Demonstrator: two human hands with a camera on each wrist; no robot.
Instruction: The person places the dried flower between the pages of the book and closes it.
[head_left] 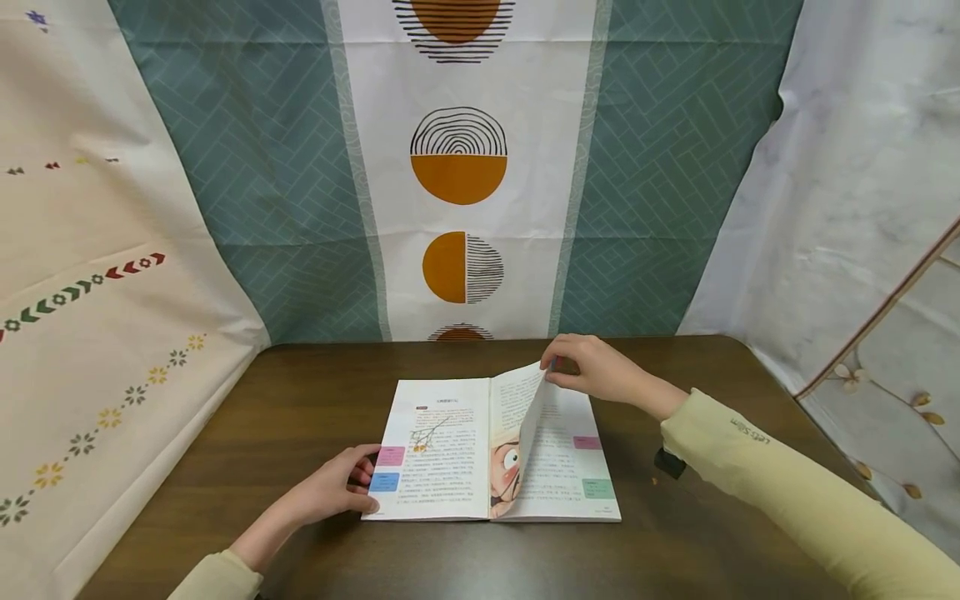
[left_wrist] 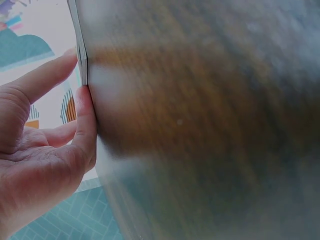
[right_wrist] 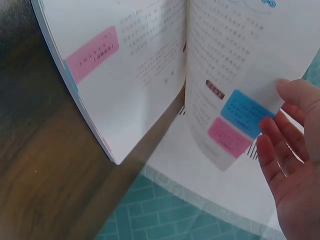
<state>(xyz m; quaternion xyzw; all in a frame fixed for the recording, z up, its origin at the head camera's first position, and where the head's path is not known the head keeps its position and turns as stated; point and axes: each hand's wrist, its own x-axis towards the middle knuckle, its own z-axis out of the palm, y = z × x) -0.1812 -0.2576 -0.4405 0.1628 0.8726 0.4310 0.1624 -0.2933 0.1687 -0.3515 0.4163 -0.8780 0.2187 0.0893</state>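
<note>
My right-hand fingers pinch a page lifted halfway over the open book on the desk, its turn unfinished, while my left hand presses the book's left edge with relaxed fingers.

The sleeve of the right arm bears small embroidered lettering that seems to read "Let's Slim", though the last word is not sure. The open book carries printed columns of Chinese text, with pink and blue label boxes holding more characters, all too small or blurred to read in any view. No numbers can be made out.
</note>
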